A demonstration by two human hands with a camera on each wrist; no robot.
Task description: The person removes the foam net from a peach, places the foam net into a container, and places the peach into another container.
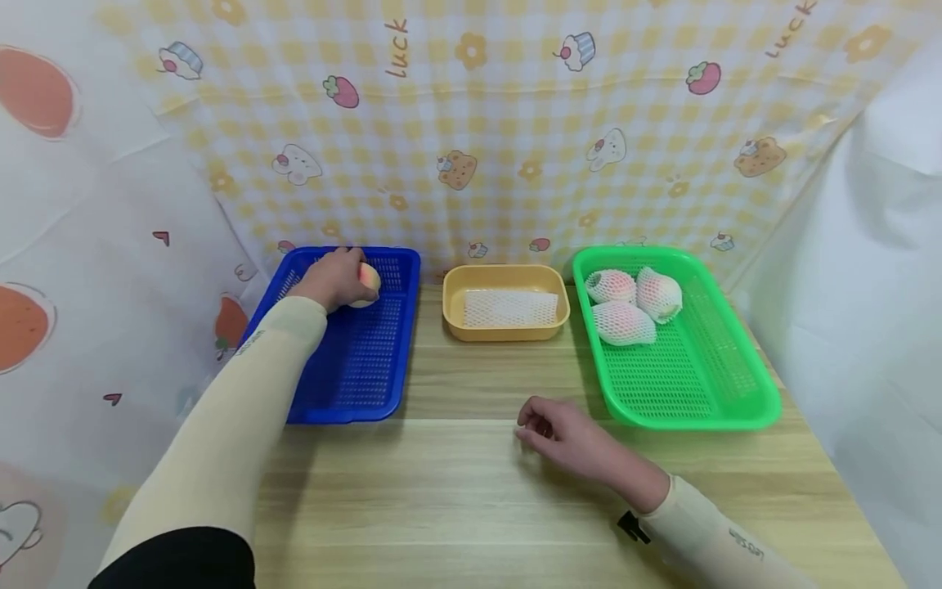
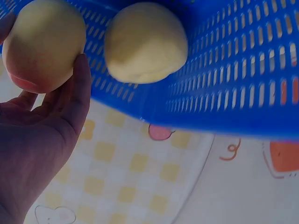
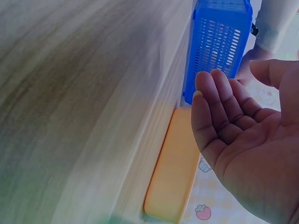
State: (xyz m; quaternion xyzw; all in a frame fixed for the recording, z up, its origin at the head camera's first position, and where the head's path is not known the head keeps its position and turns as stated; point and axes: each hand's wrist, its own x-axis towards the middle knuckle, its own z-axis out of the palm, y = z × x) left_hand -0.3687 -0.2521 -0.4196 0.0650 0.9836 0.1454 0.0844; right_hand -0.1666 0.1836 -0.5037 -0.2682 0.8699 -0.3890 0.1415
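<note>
The step in hand appears to be taking a peach (image 2: pixel 44 46) out of the blue basket (image 1: pixel 346 360). The left hand (image 1: pixel 333 278) has its grip around that peach, thumb on one side and fingers on the other, near the basket's far end. A second peach (image 2: pixel 145 44) sits just beside it, as the left wrist view shows. The next move likely calls for a firm but gentle lift, clear of the basket wall and without knocking the neighbouring peach.

The right hand (image 1: pixel 562 438) is empty, its grip relaxed with fingers loosely bent, in front of the yellow tray (image 1: pixel 508 334); whether it touches the table (image 1: pixel 441 491) cannot be told. That tray, between the two baskets, contains flat white foam netting (image 1: pixel 510 308). In the green basket (image 1: pixel 655 380), three net-wrapped peaches (image 1: pixel 622 323) lie clustered toward the far left; the near part is bare.
</note>
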